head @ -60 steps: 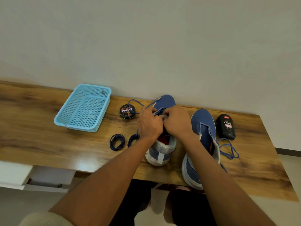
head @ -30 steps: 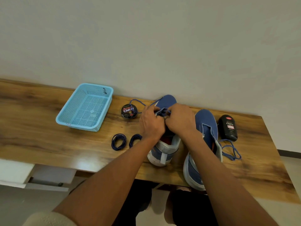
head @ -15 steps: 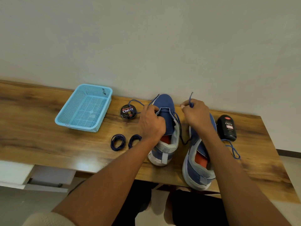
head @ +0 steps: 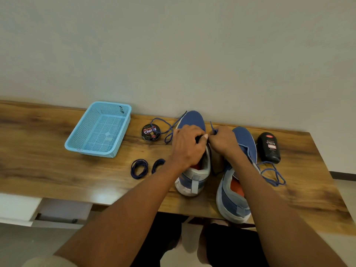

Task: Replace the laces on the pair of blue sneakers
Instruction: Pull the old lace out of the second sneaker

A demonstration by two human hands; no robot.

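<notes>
Wooden table (head: 57, 166): held both sneakers
Left hand (head: 187, 146): fingers curled on left sneaker (head: 192, 170)
Right hand (head: 224, 139): pinched blue lace (head: 212, 129)
Hidden: eyelets, behind hands

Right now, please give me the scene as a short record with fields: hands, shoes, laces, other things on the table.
left hand: left hand on the left sneaker, fingers curled at the lace holes
right hand: right hand pinches the blue lace of that sneaker
right sneaker: right sneaker beside it, loose lace lying at its right
spare laces: two dark coiled laces on the wooden table
other: blue basket; polish tin; black bottle
</notes>
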